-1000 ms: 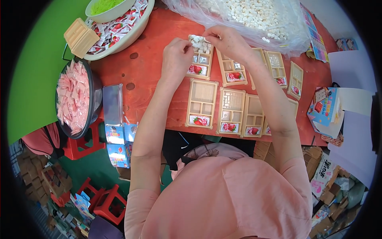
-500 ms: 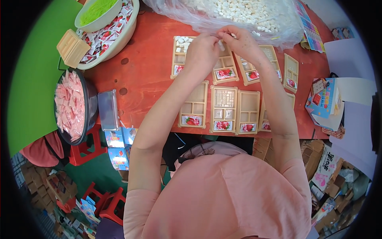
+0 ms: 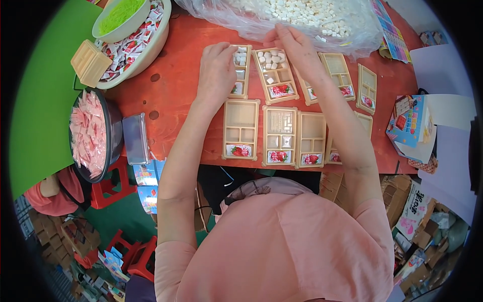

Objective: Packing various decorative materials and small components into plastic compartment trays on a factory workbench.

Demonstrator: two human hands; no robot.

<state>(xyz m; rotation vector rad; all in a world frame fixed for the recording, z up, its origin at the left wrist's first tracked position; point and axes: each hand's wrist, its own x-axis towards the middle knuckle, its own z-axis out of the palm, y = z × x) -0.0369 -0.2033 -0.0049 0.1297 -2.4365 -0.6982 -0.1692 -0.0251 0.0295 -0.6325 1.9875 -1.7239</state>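
Note:
My left hand, fingers curled, lies over the left side of a beige compartment tray; whatever its fingertips hold is hidden. White marshmallow-like cubes show in that tray's upper compartment. To its right, a second tray has white cubes in its top compartment, one more in a small compartment, and a strawberry-printed sachet at the bottom. Fingers apart, my right hand hovers between this tray's upper right and the plastic bag of white cubes. My right wrist partly covers a third tray.
More trays with sachets stand in two rows, including one at the front left. Left of them are a basin of sachets, a bowl of green shreds, and a black tub of pink packets. A blue printed box sits right.
My hands, close together over the second tray before, have parted. The left moved left onto the first tray, uncovering the second tray's cubes; the right stayed near the bag.

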